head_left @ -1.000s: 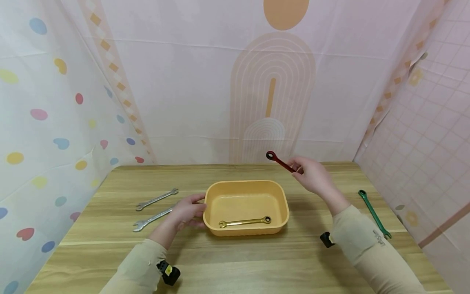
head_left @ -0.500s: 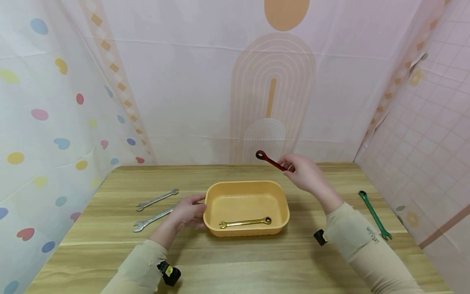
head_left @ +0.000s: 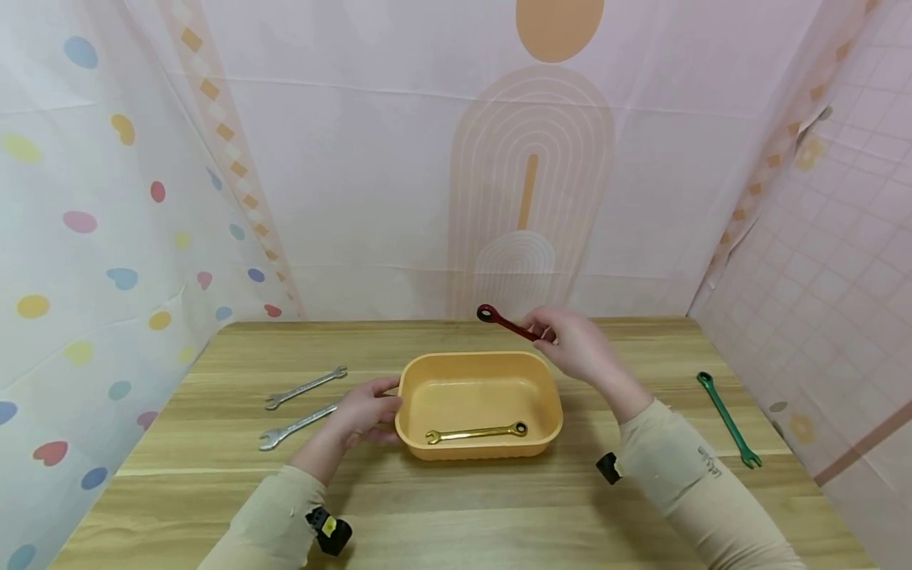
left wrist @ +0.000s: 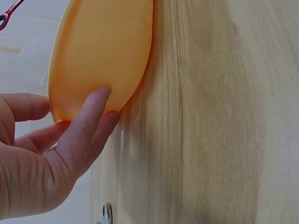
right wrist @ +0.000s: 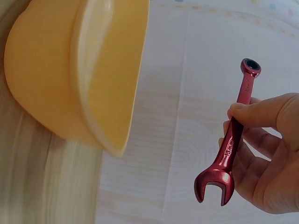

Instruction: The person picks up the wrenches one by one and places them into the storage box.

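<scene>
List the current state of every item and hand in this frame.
Red metal wrench: lifted, pinched by right hand above the tub's far rim.
Orange plastic tub: upright on the table, left hand touching its side.
Gold wrench: lying inside the tub.
Two silver wrenches: flat on the table.
Green wrench: flat on the table.

A tub sits mid-table with one wrench in it, two spanners lying to its left, another wrench well apart on the right, and a held wrench above its far rim.
</scene>
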